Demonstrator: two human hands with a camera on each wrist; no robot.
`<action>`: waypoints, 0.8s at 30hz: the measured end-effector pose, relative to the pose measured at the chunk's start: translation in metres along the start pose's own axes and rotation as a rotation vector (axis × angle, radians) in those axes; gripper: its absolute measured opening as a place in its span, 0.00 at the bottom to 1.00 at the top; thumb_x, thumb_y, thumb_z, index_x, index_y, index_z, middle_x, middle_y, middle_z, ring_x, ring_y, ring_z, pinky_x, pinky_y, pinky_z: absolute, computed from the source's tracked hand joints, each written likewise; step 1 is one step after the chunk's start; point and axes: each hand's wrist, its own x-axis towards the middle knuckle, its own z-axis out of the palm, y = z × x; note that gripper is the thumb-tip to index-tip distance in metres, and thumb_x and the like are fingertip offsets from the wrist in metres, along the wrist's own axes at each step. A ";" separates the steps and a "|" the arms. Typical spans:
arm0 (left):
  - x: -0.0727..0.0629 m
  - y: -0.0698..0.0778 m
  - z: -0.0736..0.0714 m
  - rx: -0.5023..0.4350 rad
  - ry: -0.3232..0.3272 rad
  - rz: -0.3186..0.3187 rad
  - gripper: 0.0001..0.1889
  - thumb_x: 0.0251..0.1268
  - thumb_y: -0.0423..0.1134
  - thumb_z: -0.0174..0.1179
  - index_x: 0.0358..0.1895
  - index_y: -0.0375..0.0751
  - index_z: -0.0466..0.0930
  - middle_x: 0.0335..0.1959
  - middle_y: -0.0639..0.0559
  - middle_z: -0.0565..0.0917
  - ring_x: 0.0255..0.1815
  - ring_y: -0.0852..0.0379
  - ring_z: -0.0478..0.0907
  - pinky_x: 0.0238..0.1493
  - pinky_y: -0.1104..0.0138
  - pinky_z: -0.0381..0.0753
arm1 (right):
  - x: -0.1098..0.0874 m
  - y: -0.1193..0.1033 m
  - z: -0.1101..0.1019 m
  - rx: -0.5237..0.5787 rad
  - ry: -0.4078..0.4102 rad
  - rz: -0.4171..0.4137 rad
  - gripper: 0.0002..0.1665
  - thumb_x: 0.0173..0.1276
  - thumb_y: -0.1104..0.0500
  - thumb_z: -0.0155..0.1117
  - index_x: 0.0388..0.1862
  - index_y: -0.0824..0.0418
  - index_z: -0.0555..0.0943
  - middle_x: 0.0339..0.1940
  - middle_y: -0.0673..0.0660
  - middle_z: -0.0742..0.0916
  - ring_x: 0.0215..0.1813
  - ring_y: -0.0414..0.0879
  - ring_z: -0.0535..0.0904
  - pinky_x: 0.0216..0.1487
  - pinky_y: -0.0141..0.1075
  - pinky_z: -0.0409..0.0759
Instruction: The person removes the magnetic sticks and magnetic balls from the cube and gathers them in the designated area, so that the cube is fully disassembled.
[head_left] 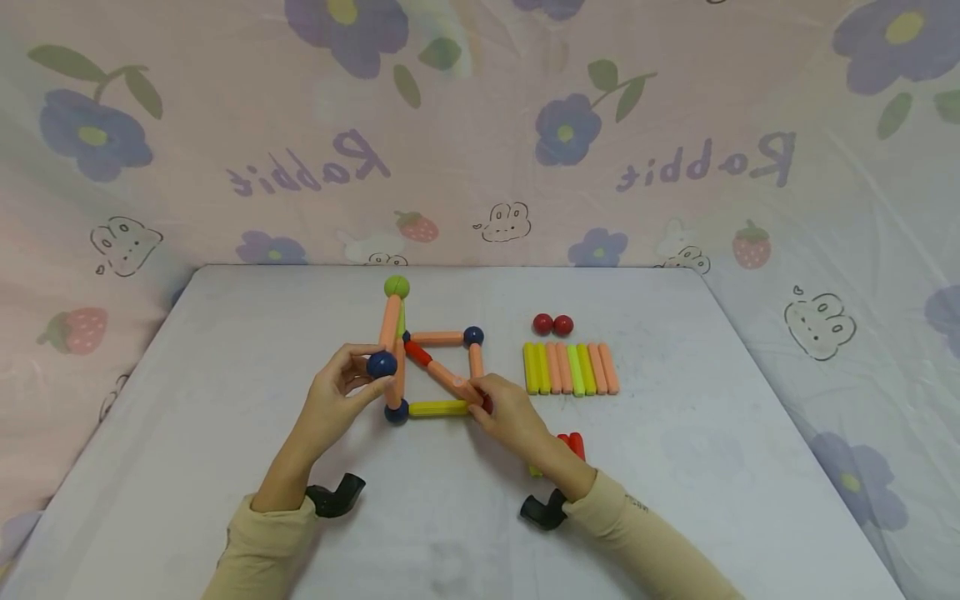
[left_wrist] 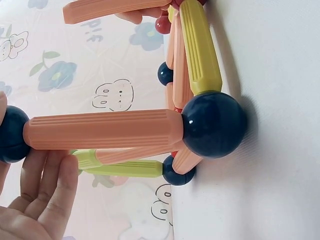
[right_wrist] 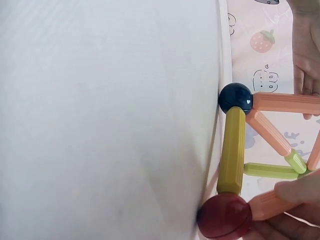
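Observation:
A frame of magnetic sticks and balls stands on the white table (head_left: pixel 187 467). My left hand (head_left: pixel 337 396) pinches a dark blue ball (head_left: pixel 382 364) atop an upright orange stick (left_wrist: pixel 105 131), which rises from the front-left blue ball (head_left: pixel 397 411). From there a yellow stick (head_left: pixel 438 408) runs to a dark red corner ball (right_wrist: pixel 225 216), mostly hidden in the head view. At that ball my right hand (head_left: pixel 517 417) pinches an orange stick (right_wrist: pixel 272 202), its lower end against the ball. A green ball (head_left: pixel 397 287) tops the back-left upright. A red stick (head_left: pixel 417 353) slants inside the base.
Right of the frame lies a row of orange, yellow and green sticks (head_left: pixel 555 369), with two red balls (head_left: pixel 553 324) behind. Red sticks (head_left: pixel 576 446) show partly under the right forearm. Black curved pieces (head_left: pixel 337 496) sit at both wrists. A patterned cloth (head_left: pixel 450 150) hangs behind.

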 end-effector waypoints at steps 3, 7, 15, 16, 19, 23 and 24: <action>0.000 0.000 0.000 0.008 0.001 0.002 0.22 0.60 0.29 0.64 0.57 0.31 0.70 0.45 0.41 0.77 0.42 0.76 0.75 0.50 0.87 0.76 | 0.000 0.000 0.000 -0.015 -0.004 0.006 0.13 0.60 0.66 0.69 0.44 0.63 0.80 0.31 0.54 0.81 0.33 0.42 0.72 0.31 0.24 0.71; 0.000 -0.001 0.000 0.016 0.003 -0.004 0.22 0.60 0.29 0.64 0.57 0.31 0.70 0.45 0.40 0.78 0.42 0.76 0.75 0.50 0.88 0.75 | 0.000 -0.001 0.001 -0.034 -0.007 0.015 0.12 0.61 0.65 0.68 0.44 0.63 0.80 0.31 0.54 0.81 0.32 0.41 0.71 0.31 0.24 0.70; 0.000 -0.001 0.000 0.013 0.003 -0.014 0.23 0.60 0.30 0.64 0.58 0.31 0.70 0.44 0.40 0.77 0.42 0.76 0.75 0.50 0.88 0.75 | 0.000 -0.001 0.001 -0.032 -0.016 0.040 0.12 0.62 0.65 0.67 0.45 0.63 0.80 0.32 0.54 0.81 0.33 0.41 0.72 0.33 0.25 0.73; 0.000 -0.001 0.000 0.015 0.003 -0.015 0.23 0.60 0.30 0.64 0.58 0.31 0.70 0.44 0.40 0.77 0.42 0.76 0.75 0.50 0.88 0.75 | 0.000 -0.001 0.001 -0.036 -0.014 0.037 0.11 0.62 0.65 0.67 0.44 0.63 0.79 0.32 0.54 0.81 0.33 0.42 0.72 0.33 0.26 0.74; 0.000 -0.001 0.000 0.024 0.003 -0.018 0.23 0.60 0.30 0.64 0.58 0.32 0.70 0.45 0.39 0.77 0.42 0.76 0.74 0.50 0.88 0.75 | 0.000 0.000 0.002 -0.056 0.000 0.025 0.09 0.63 0.64 0.66 0.41 0.62 0.78 0.32 0.54 0.81 0.34 0.42 0.74 0.35 0.29 0.78; 0.000 0.000 0.001 0.030 0.003 -0.019 0.23 0.60 0.31 0.64 0.58 0.32 0.70 0.45 0.38 0.78 0.42 0.76 0.74 0.50 0.88 0.75 | 0.000 0.000 0.002 -0.073 0.005 0.028 0.07 0.66 0.63 0.64 0.41 0.63 0.77 0.33 0.55 0.83 0.35 0.43 0.76 0.40 0.35 0.84; 0.000 0.000 0.001 0.028 0.003 -0.019 0.23 0.60 0.30 0.64 0.58 0.32 0.70 0.45 0.38 0.78 0.42 0.76 0.74 0.50 0.88 0.75 | 0.000 0.000 0.002 -0.070 -0.001 0.037 0.07 0.67 0.63 0.63 0.42 0.63 0.76 0.33 0.55 0.83 0.35 0.44 0.77 0.41 0.35 0.84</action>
